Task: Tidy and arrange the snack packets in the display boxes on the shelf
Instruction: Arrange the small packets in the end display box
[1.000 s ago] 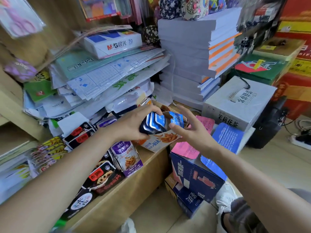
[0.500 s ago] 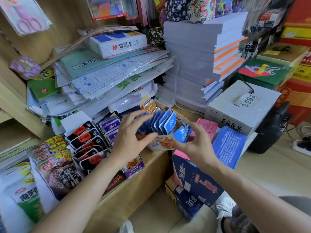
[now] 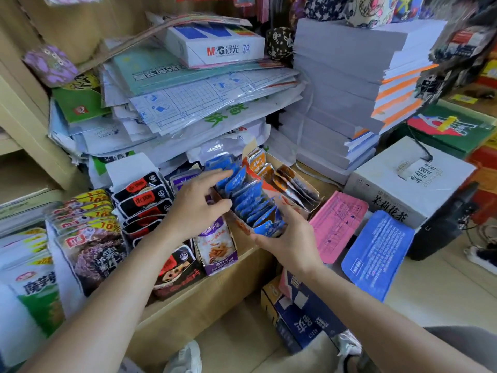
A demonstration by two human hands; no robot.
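Now reaches deeper with wide-fingered left hand over blue snack packets filed upright in the display box on the shelf. Grips box front with curled right hand. Likely light, crinkly, slippery: pinch top edges.

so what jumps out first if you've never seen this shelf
Both hands meet at centre: the left hand touches a row of shiny blue snack packets standing in an open cardboard display box, whose front end the right hand grips. Behind, upper right, rises a tall stack of white paper reams.
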